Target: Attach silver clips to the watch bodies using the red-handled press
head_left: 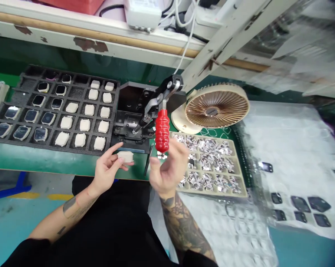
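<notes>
The white watch case sits pinched in the fingers of the left hand, at the desk's front edge, just before the black press. The right hand is loosely curled just under the red lever handle; whether it grips the handle I cannot tell. Risk, in my judgement: fingers near the press bed could be nipped if the lever drops while the case is being seated. A misaligned case could be marked or cracked. The tray of small metal parts lies beside the right hand and could be knocked. The foam tray of cases sits toward the desk's left; a small fan stands behind.
</notes>
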Tool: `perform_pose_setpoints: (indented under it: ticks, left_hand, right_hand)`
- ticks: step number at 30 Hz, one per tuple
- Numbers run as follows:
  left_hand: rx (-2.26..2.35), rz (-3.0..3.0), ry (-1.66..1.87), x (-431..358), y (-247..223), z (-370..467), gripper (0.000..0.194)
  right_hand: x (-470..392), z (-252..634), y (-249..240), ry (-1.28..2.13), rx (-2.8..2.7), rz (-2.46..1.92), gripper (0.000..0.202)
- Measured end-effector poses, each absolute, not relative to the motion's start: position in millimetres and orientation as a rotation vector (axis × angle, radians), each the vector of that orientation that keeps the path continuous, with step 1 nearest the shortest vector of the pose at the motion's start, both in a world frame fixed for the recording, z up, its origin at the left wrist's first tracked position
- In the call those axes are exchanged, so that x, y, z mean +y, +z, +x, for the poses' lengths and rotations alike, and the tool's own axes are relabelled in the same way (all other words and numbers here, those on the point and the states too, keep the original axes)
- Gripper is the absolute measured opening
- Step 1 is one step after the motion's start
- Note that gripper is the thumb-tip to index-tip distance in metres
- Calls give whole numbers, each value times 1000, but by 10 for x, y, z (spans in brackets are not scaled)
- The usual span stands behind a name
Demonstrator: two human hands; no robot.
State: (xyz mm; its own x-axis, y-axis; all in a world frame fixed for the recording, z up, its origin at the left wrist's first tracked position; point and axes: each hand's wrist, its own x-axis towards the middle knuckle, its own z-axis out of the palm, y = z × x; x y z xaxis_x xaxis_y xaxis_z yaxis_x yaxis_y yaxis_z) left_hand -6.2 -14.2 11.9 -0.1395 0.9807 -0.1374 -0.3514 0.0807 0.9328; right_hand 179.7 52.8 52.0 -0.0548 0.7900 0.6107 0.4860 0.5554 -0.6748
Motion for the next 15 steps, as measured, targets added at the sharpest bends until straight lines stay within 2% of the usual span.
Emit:
perform_pose_setpoints:
  ticks: [2,4,5,9,12,15]
  left_hand:
    - [1078,717,1358,-122,144,-97,59]
    - [1064,691,1330,-117,146,-123,65]
    - [1061,682,1317,-118,140,-135,66]
    - [1057,638,1334,-117,117,-174,52]
    - [1046,647,1362,-121,134,-216,50]
    - [1128,754,1345,-170,173,-291,45]
  right_hand:
    - [780,1827,678,248,-1702,-1036,51]
    - [1028,1799,853,295,-1765,-1011,51]
    - [1130,1763,952,314,-1801,-998,51]
    - [1285,1515,1423,147,-1835,-765,77]
    - [1200,1351,1669,62,-1616,-703,62]
    - [1034,1339,1549,-1,-1493,-762,57]
